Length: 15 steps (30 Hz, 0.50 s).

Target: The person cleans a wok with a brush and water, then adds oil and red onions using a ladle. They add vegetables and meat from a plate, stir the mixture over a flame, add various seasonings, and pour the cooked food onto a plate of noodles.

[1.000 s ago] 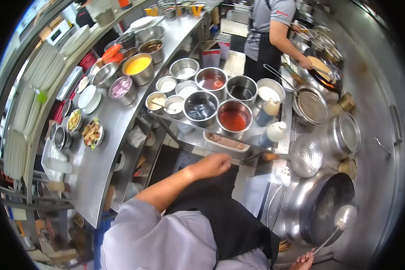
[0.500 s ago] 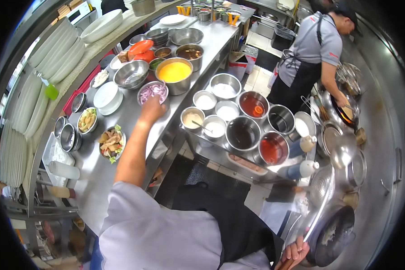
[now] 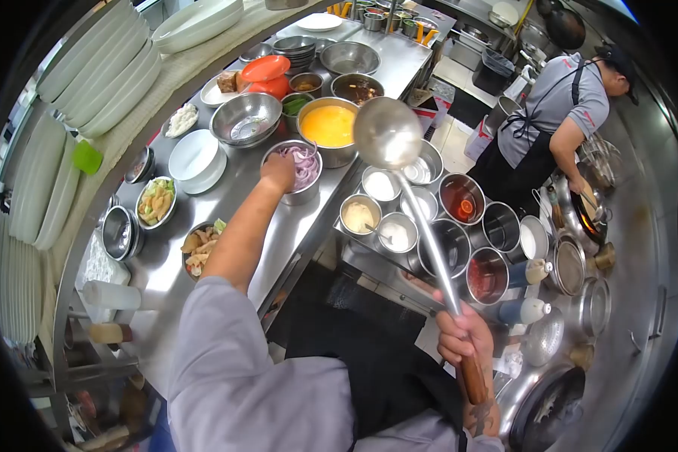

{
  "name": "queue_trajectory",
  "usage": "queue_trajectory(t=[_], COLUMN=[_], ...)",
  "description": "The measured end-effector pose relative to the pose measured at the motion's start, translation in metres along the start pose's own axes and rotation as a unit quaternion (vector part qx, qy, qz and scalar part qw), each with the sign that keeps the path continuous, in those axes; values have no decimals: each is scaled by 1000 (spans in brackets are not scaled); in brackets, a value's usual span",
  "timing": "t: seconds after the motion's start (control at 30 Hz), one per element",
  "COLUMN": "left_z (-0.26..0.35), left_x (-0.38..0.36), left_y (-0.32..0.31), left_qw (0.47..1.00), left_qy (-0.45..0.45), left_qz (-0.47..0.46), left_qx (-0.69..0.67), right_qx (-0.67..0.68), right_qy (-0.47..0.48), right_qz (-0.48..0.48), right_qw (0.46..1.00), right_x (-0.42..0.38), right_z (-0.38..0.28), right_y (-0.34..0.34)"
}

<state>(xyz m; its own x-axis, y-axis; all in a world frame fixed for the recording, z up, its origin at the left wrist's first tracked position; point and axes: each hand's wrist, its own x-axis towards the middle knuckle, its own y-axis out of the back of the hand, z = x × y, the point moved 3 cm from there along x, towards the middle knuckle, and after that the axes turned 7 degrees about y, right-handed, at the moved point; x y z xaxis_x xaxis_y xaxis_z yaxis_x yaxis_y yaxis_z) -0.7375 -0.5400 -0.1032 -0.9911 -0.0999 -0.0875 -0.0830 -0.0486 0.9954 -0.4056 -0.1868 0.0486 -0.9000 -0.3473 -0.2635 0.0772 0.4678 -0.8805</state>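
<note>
My left hand (image 3: 279, 172) reaches into a steel pot of sliced red onion (image 3: 306, 167), its fingers curled into the slices and partly hidden. In my right hand (image 3: 465, 335) is a long steel ladle (image 3: 388, 134) with a wooden handle, held by wrapped fingers. The ladle's round bowl is raised, overlapping the view of the yellow liquid pot (image 3: 328, 125) and the seasoning pots. Near my left forearm stand a bowl of fried pieces on lettuce (image 3: 201, 245) and another bowl of similar food (image 3: 157, 202).
Seasoning pots (image 3: 360, 215) and sauce pots (image 3: 487, 276) crowd the cart on the right. A wok (image 3: 548, 414) lies at the lower right. Plates (image 3: 98, 64) line the left shelf. A co-worker (image 3: 554, 120) bends over another wok at the far right.
The ladle has swung up and left from the lower right wok area, with my right hand rising. My left hand stays at the onion pot, now nearer its left side. The view has shifted.
</note>
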Motion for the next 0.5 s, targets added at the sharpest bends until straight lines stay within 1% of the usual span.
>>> queue_trajectory(t=[0.03, 0.07, 0.13, 0.17, 0.23, 0.27, 0.3, 0.37, 0.4, 0.43, 0.5], left_z=[0, -1, -2, -4, -14, -21, -27, -37, -42, -45, -54], left_x=[1, 1, 2, 5, 11, 12, 14, 17, 17, 16, 15], left_y=[-1, -4, -5, -4, -3, -3, -4, 3, 6, 8, 13], left_qw=[1000, 1000, 997, 997, 991, 981, 981, 957, 949, 950, 944], left_qy=[-17, -21, -44, -49, -61, -84, -88, -112, -108, -111, -83], left_qz=[12, 11, 47, 43, 39, 79, 75, 108, 105, 105, 106], left_qx=[-12, -13, -47, -47, -117, -155, -154, -243, -277, -274, -302], right_qx=[-3, -2, -17, -15, -53, -55, -50, -59, -56, -53, -62], right_qy=[-22, -19, -53, -50, -81, -73, -72, -68, -61, -59, -6], right_qz=[14, 17, -1, 4, 6, 14, 17, 35, 49, 48, 80], right_qw=[1000, 1000, 998, 999, 995, 996, 996, 995, 995, 996, 995], right_x=[7, 11, 16, 14, 0, -9, -19, -45, -59, -75, -114], right_z=[4, 7, 14, 13, 12, 12, 13, 14, 16, 19, 24], right_y=[-4, -4, -2, -2, -2, -1, 1, 7, 9, 13, 26])
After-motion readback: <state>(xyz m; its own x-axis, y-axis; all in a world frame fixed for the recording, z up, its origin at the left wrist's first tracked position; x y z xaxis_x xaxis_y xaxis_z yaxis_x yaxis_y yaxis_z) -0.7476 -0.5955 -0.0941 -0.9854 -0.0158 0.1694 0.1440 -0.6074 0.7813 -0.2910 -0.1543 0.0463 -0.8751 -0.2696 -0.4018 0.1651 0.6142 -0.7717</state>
